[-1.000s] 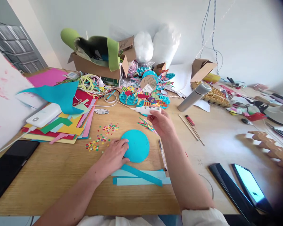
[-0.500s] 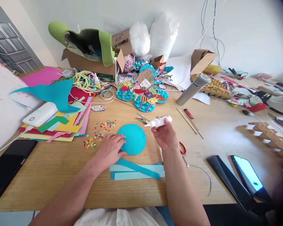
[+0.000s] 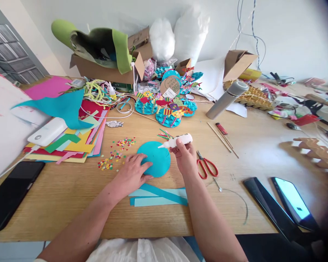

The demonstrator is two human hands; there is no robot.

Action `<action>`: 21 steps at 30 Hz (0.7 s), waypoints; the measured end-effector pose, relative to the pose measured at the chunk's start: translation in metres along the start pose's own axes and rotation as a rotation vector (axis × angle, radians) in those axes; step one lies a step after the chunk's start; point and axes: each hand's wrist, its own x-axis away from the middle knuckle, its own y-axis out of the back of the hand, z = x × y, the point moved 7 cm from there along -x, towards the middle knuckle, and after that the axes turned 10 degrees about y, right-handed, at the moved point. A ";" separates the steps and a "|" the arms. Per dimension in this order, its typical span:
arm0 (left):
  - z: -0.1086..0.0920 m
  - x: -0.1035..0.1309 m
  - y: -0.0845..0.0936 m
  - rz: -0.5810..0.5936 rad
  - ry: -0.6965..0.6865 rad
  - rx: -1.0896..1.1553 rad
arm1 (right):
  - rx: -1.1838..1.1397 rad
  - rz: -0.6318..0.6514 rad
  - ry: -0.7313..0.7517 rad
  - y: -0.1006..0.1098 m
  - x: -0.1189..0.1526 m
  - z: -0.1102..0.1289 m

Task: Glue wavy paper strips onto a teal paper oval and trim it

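Note:
A round blue paper disc (image 3: 160,160) lies flat on the wooden table. My left hand (image 3: 133,169) rests on its left side with the fingers spread. In my right hand (image 3: 184,154) is a white squeeze bottle (image 3: 180,140), tilted so that its nozzle points left over the disc's upper part. Whether the nozzle touches the disc cannot be told. Blue and pale blue paper strips (image 3: 158,202) lie just below the disc. Small coloured confetti (image 3: 106,163) is scattered to its left, and thin coloured sticks (image 3: 164,134) lie behind the bottle.
Red-handled scissors (image 3: 207,167) lie right of my right hand. Further right are two phones (image 3: 292,202). A grey flask (image 3: 226,100) and decorated blue crafts (image 3: 168,118) stand behind. At the left are coloured papers (image 3: 98,142) and a black phone (image 3: 13,196).
My right hand has moved left with the bottle, bringing its nozzle over the disc. My left hand has slid further onto the disc. More of the scissors shows now.

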 end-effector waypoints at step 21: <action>0.003 -0.001 -0.009 0.027 -0.014 -0.015 | 0.828 -0.086 0.355 0.019 -0.002 0.032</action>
